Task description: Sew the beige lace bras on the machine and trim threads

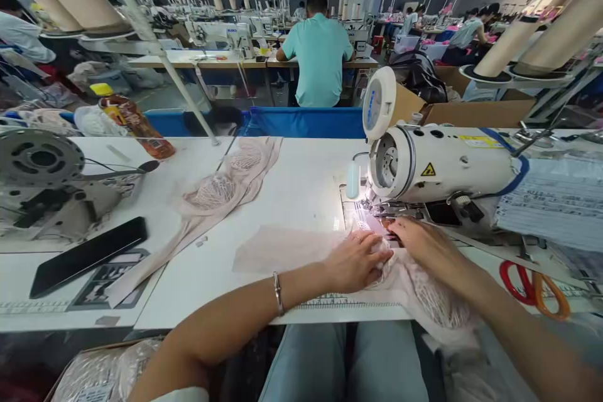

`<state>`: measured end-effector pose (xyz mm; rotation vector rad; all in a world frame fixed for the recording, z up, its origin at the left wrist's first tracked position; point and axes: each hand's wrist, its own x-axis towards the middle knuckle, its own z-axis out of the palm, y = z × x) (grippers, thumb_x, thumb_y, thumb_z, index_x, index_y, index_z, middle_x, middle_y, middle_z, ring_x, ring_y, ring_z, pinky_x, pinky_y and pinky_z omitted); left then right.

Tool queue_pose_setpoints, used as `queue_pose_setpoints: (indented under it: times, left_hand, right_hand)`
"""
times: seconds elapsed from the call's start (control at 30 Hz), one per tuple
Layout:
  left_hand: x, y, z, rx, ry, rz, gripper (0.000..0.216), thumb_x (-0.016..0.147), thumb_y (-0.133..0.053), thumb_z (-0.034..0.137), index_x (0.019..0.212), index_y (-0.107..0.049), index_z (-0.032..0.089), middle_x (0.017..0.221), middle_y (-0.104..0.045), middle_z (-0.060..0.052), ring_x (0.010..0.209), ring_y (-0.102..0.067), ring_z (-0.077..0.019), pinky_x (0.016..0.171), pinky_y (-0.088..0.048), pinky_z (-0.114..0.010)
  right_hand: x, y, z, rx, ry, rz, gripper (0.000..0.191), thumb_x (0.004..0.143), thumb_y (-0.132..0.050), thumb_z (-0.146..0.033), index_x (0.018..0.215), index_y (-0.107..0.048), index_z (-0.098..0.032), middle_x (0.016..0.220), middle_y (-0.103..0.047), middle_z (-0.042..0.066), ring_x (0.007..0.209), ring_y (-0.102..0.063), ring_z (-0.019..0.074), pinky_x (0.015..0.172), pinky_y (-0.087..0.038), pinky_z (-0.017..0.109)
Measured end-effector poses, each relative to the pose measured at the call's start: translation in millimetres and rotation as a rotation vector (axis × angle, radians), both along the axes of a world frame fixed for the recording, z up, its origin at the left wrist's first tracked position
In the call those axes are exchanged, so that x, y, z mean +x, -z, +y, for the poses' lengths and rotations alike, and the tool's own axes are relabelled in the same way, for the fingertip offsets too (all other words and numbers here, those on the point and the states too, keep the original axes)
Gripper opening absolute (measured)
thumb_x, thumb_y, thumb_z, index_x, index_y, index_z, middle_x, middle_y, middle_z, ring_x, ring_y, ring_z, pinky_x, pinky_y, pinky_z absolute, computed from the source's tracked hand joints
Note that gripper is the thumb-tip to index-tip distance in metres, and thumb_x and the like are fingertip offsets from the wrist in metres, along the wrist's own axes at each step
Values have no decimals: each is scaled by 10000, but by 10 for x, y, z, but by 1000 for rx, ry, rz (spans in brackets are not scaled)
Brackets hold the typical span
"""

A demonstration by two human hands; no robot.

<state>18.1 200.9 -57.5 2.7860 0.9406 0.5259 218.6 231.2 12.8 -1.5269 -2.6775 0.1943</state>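
We look out over a long garment workshop under strip lights, rows of sewing stations running to the far wall and a person in a teal shirt point(318, 53) seated with their back to us at the next bench. Our own white table point(301, 188) fills the near half of the view, with the sewing machine point(438, 163) at the right, its lamp bright over the needle plate. Just near of the needle lies the pale pink lace piece point(424, 292), part on the table and part hanging over the near edge toward our lap. Our left hand point(355, 260) rests on it, fingers curled and pressing the fabric flat rather than closed around it; our right hand point(424, 245) lies beside it with fingers stretched toward the presser foot, likewise flat on the cloth. We judge the lace light, limp and stretchy, prone to bunch, so best held by flat fingertips near the seam. A second lace garment point(226, 185) lies to the left, a black phone point(87, 255) farther left, a bottle point(134, 119) beyond, and red and orange scissors point(534, 286) at the right.
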Motion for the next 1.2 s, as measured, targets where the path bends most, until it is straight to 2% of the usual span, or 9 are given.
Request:
queue_pose_setpoints:
  times: [0.13,0.23,0.33,0.43,0.5,0.63,0.8,1.0,1.2]
  left_hand:
    - [-187,-33,213,-117,115,-116,320,1034,-439,233,1296,-586,125,1331,-641,-134,1287,-554,-216,1128,-432,-374]
    - [-210,-34,308,-152,-26,-135,244,999,-432,128,1177,-599,126,1211,-674,-119,1127,-626,-201,964,-531,-330]
    - [-126,-8,279,10,-178,-7,312,977,-526,251,1209,-580,50,1254,-630,-204,1180,-593,-297,987,-506,-420]
    - [-47,31,164,181,-227,136,518,1011,-464,376,1309,-539,-41,1373,-571,-267,1326,-502,-361,1114,-397,-483]
    - [-31,44,93,219,-234,175,539,1032,-412,376,1339,-532,-51,1406,-560,-256,1356,-483,-358,1143,-360,-481]
    - [-47,41,44,209,-195,158,488,1041,-392,321,1332,-552,-37,1358,-613,-225,1289,-553,-310,1099,-411,-418]
    - [-62,40,106,228,-192,174,488,1044,-391,301,1316,-554,-69,1367,-600,-245,1223,-589,-316,1041,-446,-389]
    - [-65,8,160,185,-148,190,446,1037,-434,348,1238,-613,-8,1362,-598,-235,1096,-608,-316,877,-490,-413]
    - [-104,-19,189,88,-166,70,448,978,-544,411,1223,-602,40,1395,-572,-192,1116,-559,-319,896,-477,-425]
  right_hand:
    - [-238,448,198,60,280,244,103,885,-545,-247,908,-635,-202,913,-715,76,787,-644,211,650,-404,274]
    - [-280,613,251,88,343,268,130,850,-572,-317,765,-588,-219,737,-682,34,653,-583,188,570,-334,265]
    - [-242,637,225,109,336,317,197,846,-537,-332,682,-526,-223,647,-628,5,589,-525,160,558,-313,259]
    - [-222,618,167,141,306,356,210,859,-506,-353,694,-502,-223,675,-620,13,614,-523,163,588,-331,265]
    - [-228,612,129,153,279,369,191,858,-500,-350,716,-498,-223,705,-623,19,639,-533,168,607,-345,266]
    - [-239,629,76,166,220,374,122,855,-475,-294,755,-489,-225,706,-620,11,628,-547,168,608,-372,259]
    - [-226,682,47,228,167,352,73,867,-443,-213,820,-498,-217,672,-632,6,581,-607,176,558,-380,252]
    - [-251,701,-41,296,111,321,181,948,-400,-158,920,-578,-175,679,-666,27,565,-636,179,583,-414,268]
    - [-235,716,-84,430,-40,203,392,934,-371,-47,1245,-607,-82,999,-751,126,841,-713,206,758,-546,282]
